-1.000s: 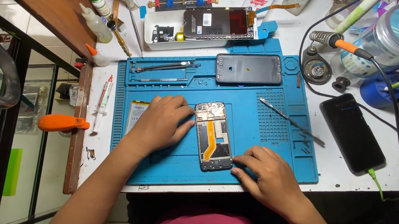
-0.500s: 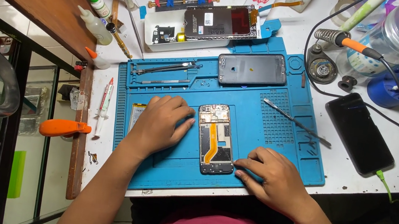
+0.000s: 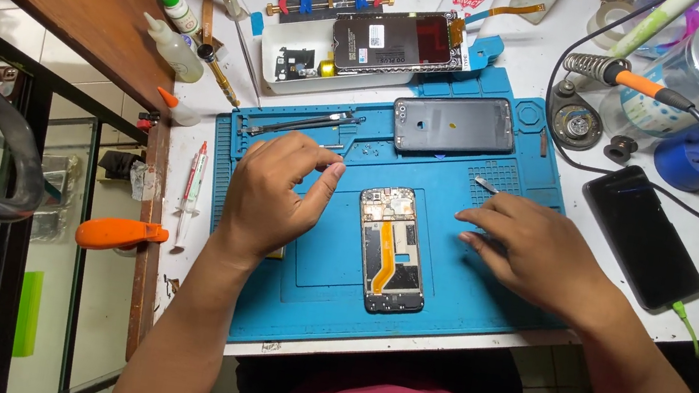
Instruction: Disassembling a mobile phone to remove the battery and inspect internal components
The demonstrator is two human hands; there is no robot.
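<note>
Lying opened on the blue mat (image 3: 330, 259), phone (image 3: 391, 250) between both hands; left hand (image 3: 276, 190) pinching fingertips together, maybe on something tiny; right hand (image 3: 527, 253) clamped on tweezers (image 3: 486, 185). Keep wrists planted.

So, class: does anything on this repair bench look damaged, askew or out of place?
The opened phone on the blue mat lies without its back cover, orange flex cable exposed. It sits between the left hand and right hand. Nothing looks spilled.

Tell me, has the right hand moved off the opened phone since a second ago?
Yes. The right hand has shifted away from the opened phone's lower edge, up the blue mat toward the metal tool.
</note>
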